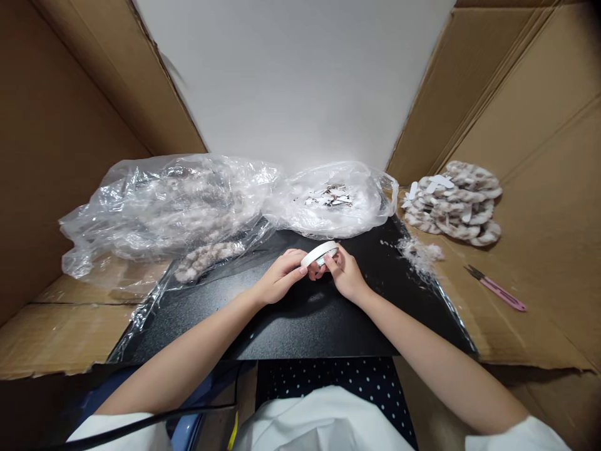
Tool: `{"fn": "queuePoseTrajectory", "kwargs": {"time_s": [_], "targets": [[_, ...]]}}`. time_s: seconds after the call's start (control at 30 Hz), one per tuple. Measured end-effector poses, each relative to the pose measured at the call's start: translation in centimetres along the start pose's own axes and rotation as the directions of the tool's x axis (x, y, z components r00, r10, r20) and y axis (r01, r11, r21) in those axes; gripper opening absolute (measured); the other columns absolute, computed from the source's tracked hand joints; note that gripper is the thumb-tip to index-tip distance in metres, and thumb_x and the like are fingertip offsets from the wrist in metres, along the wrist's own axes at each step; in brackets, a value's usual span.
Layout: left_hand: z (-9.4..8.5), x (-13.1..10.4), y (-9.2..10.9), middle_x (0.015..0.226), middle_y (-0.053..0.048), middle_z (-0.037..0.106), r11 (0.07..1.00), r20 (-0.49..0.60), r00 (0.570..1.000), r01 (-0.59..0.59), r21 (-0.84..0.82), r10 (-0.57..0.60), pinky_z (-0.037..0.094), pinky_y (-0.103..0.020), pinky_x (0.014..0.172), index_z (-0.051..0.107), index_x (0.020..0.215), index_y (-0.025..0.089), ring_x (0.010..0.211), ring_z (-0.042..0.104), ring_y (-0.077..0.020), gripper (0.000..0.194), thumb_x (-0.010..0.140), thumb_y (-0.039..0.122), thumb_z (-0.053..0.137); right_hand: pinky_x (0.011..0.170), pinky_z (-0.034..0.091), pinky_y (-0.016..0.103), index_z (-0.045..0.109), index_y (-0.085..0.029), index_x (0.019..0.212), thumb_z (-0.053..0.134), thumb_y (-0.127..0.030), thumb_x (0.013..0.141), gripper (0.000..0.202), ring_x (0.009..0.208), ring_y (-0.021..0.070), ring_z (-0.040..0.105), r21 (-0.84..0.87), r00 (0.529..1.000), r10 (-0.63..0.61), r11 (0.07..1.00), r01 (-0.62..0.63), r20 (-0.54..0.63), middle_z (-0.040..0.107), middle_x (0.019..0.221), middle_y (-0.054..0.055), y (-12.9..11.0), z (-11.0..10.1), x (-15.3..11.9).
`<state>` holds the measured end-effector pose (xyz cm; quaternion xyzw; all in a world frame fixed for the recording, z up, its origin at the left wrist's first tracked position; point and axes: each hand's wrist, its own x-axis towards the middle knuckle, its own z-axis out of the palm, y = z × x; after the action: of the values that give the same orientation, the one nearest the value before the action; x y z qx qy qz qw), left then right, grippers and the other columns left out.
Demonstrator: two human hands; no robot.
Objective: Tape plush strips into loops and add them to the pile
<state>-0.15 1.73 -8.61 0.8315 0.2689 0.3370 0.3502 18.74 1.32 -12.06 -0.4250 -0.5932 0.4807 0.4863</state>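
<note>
Above the middle of the black tabletop [225, 329], a narrow white roll of tape [313, 253] is held tilted between both hands. My left hand [284, 275] is closed on its left side, with the thumb along the rim. My right hand [345, 272] pinches the right side, fingers partly inside the ring. A small pale printed patch shows inside the roll, too small to read. Beyond my hands lies a clear plastic bag [300, 216] holding white and dark metallic small pieces I cannot identify.
A large clear bag [136, 213] of fluffy grey-beige strands lies at the left, one fluffy piece [204, 260] at its front. At the right are bundled fluffy loops [462, 207] with white tags, loose fluff [420, 254] and pink thread snips [500, 293]. Cardboard walls [539, 125] flank both sides.
</note>
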Motion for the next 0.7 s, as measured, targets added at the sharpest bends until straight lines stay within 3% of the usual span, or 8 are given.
{"fn": "queuePoseTrajectory", "kwargs": {"time_s": [0.13, 0.23, 0.3, 0.4, 0.5, 0.6, 0.7], "targets": [[-0.1, 0.0, 0.0, 0.077, -0.005, 0.061, 0.999, -0.025, 1.0, 0.011, 0.051, -0.01, 0.042, -0.033, 0.081, 0.056, 0.073, 0.018, 0.078, 0.054, -0.0181, 0.047, 0.095, 0.052, 0.032, 0.082, 0.054, 0.039, 0.055, -0.023, 0.1, 0.051, -0.061, 0.084, 0.042, 0.08, 0.0217, 0.07, 0.191, 0.992, 0.054, 0.979, -0.075, 0.112, 0.07, 0.088, 0.005, -0.5, -0.7, -0.1], [-0.4, 0.0, -0.1, 0.076, -0.006, 0.058, 0.992, -0.022, 1.0, -0.003, 0.122, 0.006, 0.044, -0.033, 0.077, 0.056, 0.077, 0.018, 0.079, 0.052, -0.0191, 0.047, 0.095, 0.053, 0.031, 0.095, 0.049, 0.044, 0.051, -0.025, 0.116, 0.056, -0.066, 0.078, 0.056, 0.101, 0.024, 0.068, 0.3, 0.964, 0.063, 0.943, -0.143, 0.26, 0.068, 0.11, 0.008, -0.9, -1.1, -0.1], [-0.5, 0.1, -0.2, 0.078, -0.007, 0.059, 0.98, 0.005, 1.0, -0.028, 0.195, 0.028, 0.044, -0.035, 0.079, 0.056, 0.08, 0.018, 0.082, 0.052, -0.0204, 0.043, 0.095, 0.05, 0.032, 0.099, 0.045, 0.046, 0.049, -0.025, 0.118, 0.065, -0.067, 0.07, 0.066, 0.11, 0.0254, 0.063, 0.335, 0.954, 0.06, 0.928, -0.162, 0.293, 0.064, 0.12, 0.01, -1.0, -1.1, -0.1], [-0.3, 0.1, -0.3, 0.084, -0.008, 0.062, 0.958, 0.033, 0.998, -0.061, 0.28, 0.054, 0.044, -0.036, 0.081, 0.057, 0.086, 0.017, 0.085, 0.054, -0.0208, 0.031, 0.094, 0.041, 0.039, 0.102, 0.044, 0.047, 0.051, -0.025, 0.113, 0.076, -0.059, 0.061, 0.067, 0.114, 0.0262, 0.061, 0.339, 0.967, 0.12, 0.921, -0.193, 0.225, 0.064, 0.12, 0.01, -0.9, -0.7, 0.0], [0.3, 0.0, -0.5, 0.101, -0.01, 0.065, 0.953, -0.112, 0.99, -0.053, 0.3, 0.09, 0.045, -0.038, 0.087, 0.056, 0.103, 0.018, 0.096, 0.057, -0.0222, 0.023, 0.09, 0.035, 0.05, 0.102, 0.045, 0.047, 0.052, -0.025, 0.109, 0.076, -0.049, 0.064, 0.055, 0.11, 0.0253, 0.063, 0.416, 0.975, 0.151, 0.885, -0.207, 0.164, 0.067, 0.113, 0.007, -1.1, -0.5, 0.0], [0.9, 0.0, -0.7, 0.12, -0.012, 0.06, 0.946, -0.271, 0.957, -0.016, 0.323, 0.108, 0.041, -0.045, 0.098, 0.051, 0.116, 0.02, 0.114, 0.053, -0.0261, 0.036, 0.084, 0.033, 0.06, 0.1, 0.046, 0.05, 0.052, -0.024, 0.107, 0.068, -0.047, 0.07, 0.047, 0.107, 0.0265, 0.065, 0.483, 0.97, 0.148, 0.846, -0.226, 0.194, 0.069, 0.108, 0.008, -1.4, -0.7, 0.1], [1.0, -0.1, -0.8, 0.123, -0.013, 0.059, 0.948, -0.281, 0.955, -0.006, 0.317, 0.099, 0.04, -0.046, 0.1, 0.052, 0.117, 0.02, 0.117, 0.053, -0.0267, 0.037, 0.082, 0.031, 0.062, 0.099, 0.047, 0.053, 0.052, -0.022, 0.106, 0.062, -0.046, 0.074, 0.041, 0.107, 0.0282, 0.066, 0.51, 0.951, 0.17, 0.812, -0.284, 0.259, 0.07, 0.106, 0.011, -1.6, -1.0, 0.2]]}}
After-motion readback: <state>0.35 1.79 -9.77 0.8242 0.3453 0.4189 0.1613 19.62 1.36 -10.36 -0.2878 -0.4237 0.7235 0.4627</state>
